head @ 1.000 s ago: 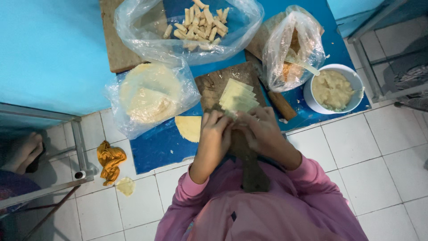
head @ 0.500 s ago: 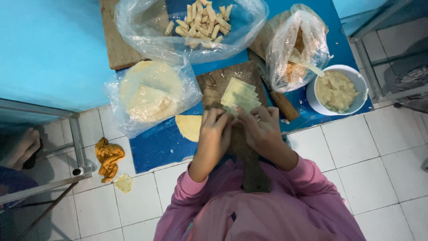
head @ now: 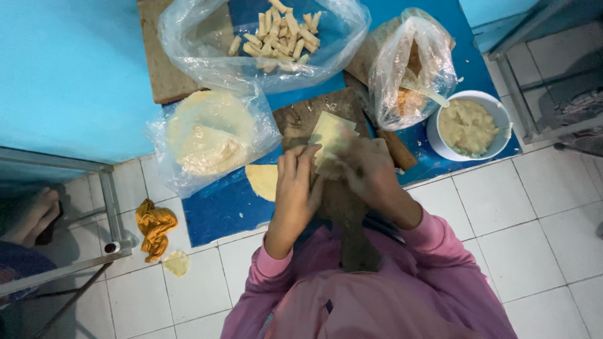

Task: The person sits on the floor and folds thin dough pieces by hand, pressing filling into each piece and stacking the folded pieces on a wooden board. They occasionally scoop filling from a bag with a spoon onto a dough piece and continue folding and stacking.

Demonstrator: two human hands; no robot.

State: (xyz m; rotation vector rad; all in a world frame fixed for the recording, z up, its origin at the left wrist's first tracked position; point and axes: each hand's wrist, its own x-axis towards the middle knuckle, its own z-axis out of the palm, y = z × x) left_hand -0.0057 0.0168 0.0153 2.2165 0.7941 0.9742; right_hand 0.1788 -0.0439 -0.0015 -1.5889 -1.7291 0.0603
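Your left hand [head: 296, 182] and right hand [head: 367, 169] sit together over the dark wooden board [head: 333, 188], both curled w/ fingers bent onto the pale yellow wrapper sheet [head: 330, 135]; left fingertips press its near-left edge, right hand covers its near-right part, so both are closed on the sheet, not flat open. The sheet lies on the far half of the board, one corner pointing away from you. The board runs from your lap out over the near edge of the blue mat [head: 220, 207], which lies on the white tiled floor [head: 534, 207]. Just left of your left hand, a round flat wrapper [head: 262, 181] lies bare on the mat. Further left, a clear bag holding a stack of round wrappers [head: 210, 135] overlaps the mat's left edge. At the far edge, a big clear bag of finished rolls [head: 276, 31] lies open. Right of the board, another clear bag [head: 411, 69] stands upright w/ a spoon handle sticking out, and near the mat's right corner sits a white bowl of pale filling [head: 468, 125]. Off the mat, on the floor to the left, an orange cloth [head: 154, 226].
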